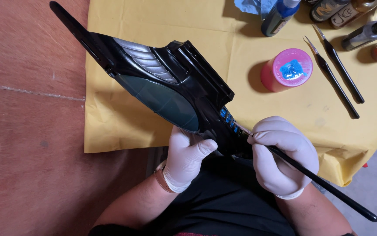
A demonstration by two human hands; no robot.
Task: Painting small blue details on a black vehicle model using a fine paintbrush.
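A hobby painting workshop: reddish board worktop (26, 131) covered with yellow paper (276, 126), paint bottles (280, 15) along the far edge, spare fine brushes (335, 81), and a pink jar (287, 70) with blue paint on its lid.

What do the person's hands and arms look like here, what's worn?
Both the left hand and the right hand wear thin white disposable gloves that end at the wrist. The forearms beyond them are bare, with no sleeves in view. A tan leather strap circles the left wrist just below the glove cuff. The right wrist shows nothing worn. No markings on the gloves.
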